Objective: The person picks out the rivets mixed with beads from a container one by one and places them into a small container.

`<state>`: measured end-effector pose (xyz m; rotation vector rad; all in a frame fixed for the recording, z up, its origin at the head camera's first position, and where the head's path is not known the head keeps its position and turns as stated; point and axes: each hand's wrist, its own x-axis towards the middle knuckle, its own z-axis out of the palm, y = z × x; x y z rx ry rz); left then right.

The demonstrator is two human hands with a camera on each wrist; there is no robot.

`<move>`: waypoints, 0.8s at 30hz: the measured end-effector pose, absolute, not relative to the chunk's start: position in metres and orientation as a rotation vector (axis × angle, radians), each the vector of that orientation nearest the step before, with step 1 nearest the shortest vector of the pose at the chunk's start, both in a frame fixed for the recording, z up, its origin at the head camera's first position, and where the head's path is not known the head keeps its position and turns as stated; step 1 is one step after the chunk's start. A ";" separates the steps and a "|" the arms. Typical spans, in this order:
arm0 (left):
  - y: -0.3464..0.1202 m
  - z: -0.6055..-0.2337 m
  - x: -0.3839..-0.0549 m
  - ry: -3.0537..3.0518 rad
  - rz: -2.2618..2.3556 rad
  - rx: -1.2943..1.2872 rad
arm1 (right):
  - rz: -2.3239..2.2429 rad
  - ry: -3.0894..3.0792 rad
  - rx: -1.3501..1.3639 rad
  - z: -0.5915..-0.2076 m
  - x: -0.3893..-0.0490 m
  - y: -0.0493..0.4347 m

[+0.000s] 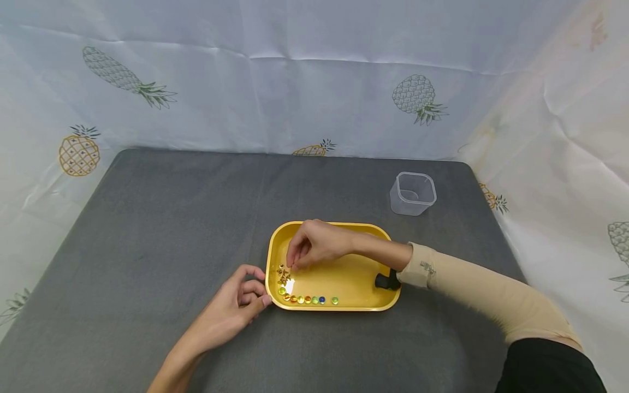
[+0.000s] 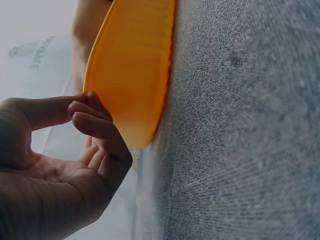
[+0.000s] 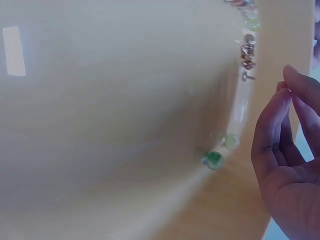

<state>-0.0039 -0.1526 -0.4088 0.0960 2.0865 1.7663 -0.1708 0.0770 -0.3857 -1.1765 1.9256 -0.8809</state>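
A yellow tray (image 1: 344, 281) lies on the grey table. My left hand (image 1: 235, 305) holds its left rim, thumb and fingertips pinched at the edge in the left wrist view. My right hand (image 1: 316, 243) is over the tray's left part, fingertips together and pointing down beside a small heap of gold-coloured thumbtacks (image 1: 283, 274). I cannot tell whether a thumbtack is between those fingertips. One thumbtack (image 3: 247, 77) lies a little apart from the heap. Several glass marbles (image 1: 308, 299) line the tray's near edge. A green marble (image 3: 214, 160) and a paler marble (image 3: 231, 141) sit along the tray wall.
A clear plastic container (image 1: 413, 194) stands behind the tray to the right. A black device (image 1: 387, 281) at my right wrist overlaps the tray's right end. White cloth with pineapple prints (image 1: 275, 98) hangs around the back and sides of the table (image 1: 162, 229).
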 end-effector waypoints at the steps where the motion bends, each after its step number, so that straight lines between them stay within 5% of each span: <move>1: -0.153 -0.409 -0.004 2.087 1.764 0.098 | -0.884 1.926 -1.179 -0.384 -0.171 0.078; 24: -0.153 -0.407 -0.004 2.089 1.754 0.085 | -0.972 2.033 -1.217 -0.342 -0.178 0.096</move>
